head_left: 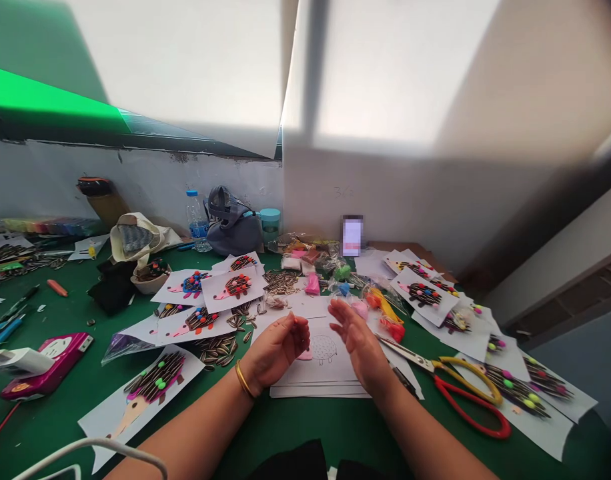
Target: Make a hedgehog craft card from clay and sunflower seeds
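A hedgehog outline drawing point(325, 348) is on a sheet atop a small stack of white paper point(315, 389). Pink clay point(305, 355) covers part of the drawing at its left end. Over the left side of the sheet, my left hand point(280, 350) is closed, fingers curled in to the thumb. A tiny orange-red spot shows at its fingertips; I cannot make out what it is. My right hand point(356, 340) hovers at the sheet's right side with fingers stretched out, holding nothing. Scissors point(435, 367) with yellow and red handles lie right of it.
Hedgehog pictures with seed spines point(235, 288) lie to the left, more point(425, 297) to the right. Striped sunflower seeds point(218, 350) are heaped nearby. Bagged coloured clay point(383, 307) lies behind my hands. A phone point(352, 237) stands against the wall; a white cable point(95, 441) crosses front left.
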Demonstrator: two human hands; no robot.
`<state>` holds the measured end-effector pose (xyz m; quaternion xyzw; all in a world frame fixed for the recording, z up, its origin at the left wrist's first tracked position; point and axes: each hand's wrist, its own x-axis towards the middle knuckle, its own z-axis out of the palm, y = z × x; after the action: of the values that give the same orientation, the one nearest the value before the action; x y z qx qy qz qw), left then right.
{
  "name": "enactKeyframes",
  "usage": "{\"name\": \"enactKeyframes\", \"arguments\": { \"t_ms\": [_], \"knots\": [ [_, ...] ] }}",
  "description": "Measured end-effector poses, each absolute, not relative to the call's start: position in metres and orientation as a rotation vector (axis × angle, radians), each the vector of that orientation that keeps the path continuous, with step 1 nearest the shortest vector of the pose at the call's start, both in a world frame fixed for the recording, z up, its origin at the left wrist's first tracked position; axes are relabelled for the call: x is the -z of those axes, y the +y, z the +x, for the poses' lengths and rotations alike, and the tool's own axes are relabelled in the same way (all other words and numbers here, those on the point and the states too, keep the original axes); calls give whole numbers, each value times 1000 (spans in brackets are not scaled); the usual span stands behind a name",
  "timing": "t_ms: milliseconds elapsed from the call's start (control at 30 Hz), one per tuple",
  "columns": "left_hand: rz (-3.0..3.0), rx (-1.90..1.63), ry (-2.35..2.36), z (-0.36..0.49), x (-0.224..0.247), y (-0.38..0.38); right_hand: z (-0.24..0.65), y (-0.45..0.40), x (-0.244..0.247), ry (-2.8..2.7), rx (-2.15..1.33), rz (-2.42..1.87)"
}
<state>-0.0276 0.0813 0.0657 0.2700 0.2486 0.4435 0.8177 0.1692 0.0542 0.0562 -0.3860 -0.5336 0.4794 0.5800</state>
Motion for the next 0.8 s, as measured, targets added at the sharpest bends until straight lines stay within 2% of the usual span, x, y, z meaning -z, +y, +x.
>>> {"name": "enactKeyframes", "arguments": {
  "t_ms": [100, 200, 800],
  "knots": [
    [436, -928, 553, -28, -65, 83, 165, 54, -60, -835, -1556, -622],
    [375, -937, 559, -30, -63, 84, 167, 56, -63, -677, -1710, -514],
    [513, -997, 567, -34, -66, 89, 177, 63, -64, -439, -1853, -366]
  ]
}}
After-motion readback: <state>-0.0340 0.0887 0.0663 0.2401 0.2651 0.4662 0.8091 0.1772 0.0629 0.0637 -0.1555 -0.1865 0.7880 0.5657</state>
